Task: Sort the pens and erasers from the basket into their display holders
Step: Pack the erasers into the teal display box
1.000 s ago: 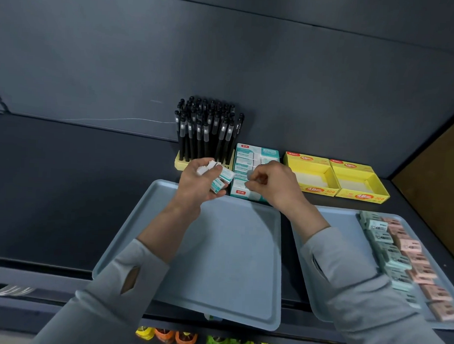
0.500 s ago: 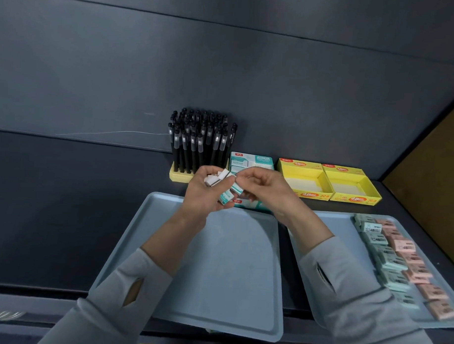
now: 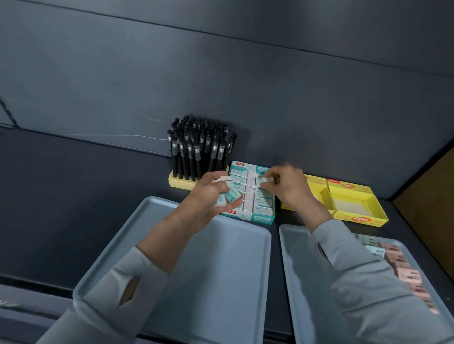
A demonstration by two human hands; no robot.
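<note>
**Fingers (image 3: pixel 271 177) of the right hand (image 3: pixel 291 185) pinching one eraser (image 3: pixel 259 181) above the teal display box (image 3: pixel 256 216)**

Left hand (image 3: pixel 207 197), fingers curled, grips several teal-sleeved erasers (image 3: pixel 230 195) at the box's 9 o'clock edge. The pinched eraser sits over the box's far rows; whether it touches them cannot be told. The box, nearly filled with rows of erasers, stands on a dark worktop (image 3: pixel 65 192) against a blue-grey wall (image 3: pixel 224 68). A brown panel (image 3: pixel 438 205) closes the scene at 3 o'clock. At the box's 10 o'clock, black pens (image 3: pixel 201 150) stand upright in a pale yellow holder (image 3: pixel 180 183); at its 3 o'clock stand two open yellow boxes (image 3: pixel 358 215). At 6 o'clock lie a left tray (image 3: pixel 216 287) and a right tray (image 3: pixel 294 264), the latter carrying pink and green erasers (image 3: pixel 405 270) along its 3 o'clock side. Red labels (image 3: pixel 239 163) on the teal and yellow boxes carry print too small to read. Motion blur softens the right hand; the right sleeve (image 3: pixel 358 279) hides part of the tray's erasers; the lower frame edge cuts off both trays.
</note>
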